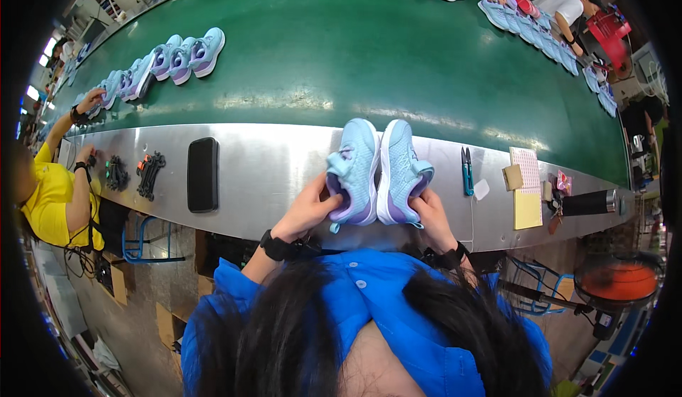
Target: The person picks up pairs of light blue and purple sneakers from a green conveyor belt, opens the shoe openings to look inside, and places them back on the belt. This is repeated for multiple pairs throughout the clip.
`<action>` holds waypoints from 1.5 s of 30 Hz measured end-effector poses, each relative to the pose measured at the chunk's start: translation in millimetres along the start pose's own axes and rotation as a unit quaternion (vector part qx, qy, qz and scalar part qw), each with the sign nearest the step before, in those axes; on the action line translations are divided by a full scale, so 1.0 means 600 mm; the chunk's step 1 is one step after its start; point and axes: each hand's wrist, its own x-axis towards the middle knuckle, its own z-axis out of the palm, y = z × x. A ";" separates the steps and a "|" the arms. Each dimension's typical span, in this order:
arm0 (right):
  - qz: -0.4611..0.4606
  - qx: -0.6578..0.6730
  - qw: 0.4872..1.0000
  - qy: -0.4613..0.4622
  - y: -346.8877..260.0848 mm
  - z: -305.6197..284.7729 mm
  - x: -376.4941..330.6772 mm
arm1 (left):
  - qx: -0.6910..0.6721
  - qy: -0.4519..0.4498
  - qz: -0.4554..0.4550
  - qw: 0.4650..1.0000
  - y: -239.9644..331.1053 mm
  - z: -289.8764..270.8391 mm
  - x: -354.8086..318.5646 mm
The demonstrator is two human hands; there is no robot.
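The left hand (pixel 307 210) grasps the left shoe (pixel 361 169), thumb at its collar; the right hand (pixel 435 219) grips the right shoe (pixel 399 169) near the heel. Toes point to the worktop's far edge (pixel 263 130). The step looks like pairing; moving both calls for matched grips. Below the near edge, a cardboard box (pixel 169 326) has unclear contents.
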 end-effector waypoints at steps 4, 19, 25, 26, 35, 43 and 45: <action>0.044 0.071 0.995 -0.059 -0.003 0.012 0.005 | -0.116 0.034 -0.050 0.991 0.004 0.015 -0.025; -0.013 0.035 0.990 -0.133 -0.041 -0.010 0.041 | -0.180 0.141 0.032 0.973 0.041 0.017 -0.074; -0.258 -0.117 0.957 -0.063 -0.085 -0.011 0.033 | 0.131 0.207 0.209 0.947 0.071 0.026 -0.088; -0.262 -0.202 0.944 0.003 -0.100 -0.008 0.022 | 0.218 0.232 0.218 0.923 0.075 0.030 -0.090; -0.378 -0.525 0.757 0.088 -0.087 -0.005 -0.011 | 0.469 0.288 0.231 0.802 0.054 0.054 -0.076; -0.258 -0.474 0.838 0.082 -0.072 -0.012 -0.022 | 0.451 0.316 0.185 0.814 0.043 0.057 -0.079; -0.261 -0.485 0.831 0.079 -0.063 -0.011 -0.019 | 0.426 0.317 0.153 0.834 0.024 0.053 -0.081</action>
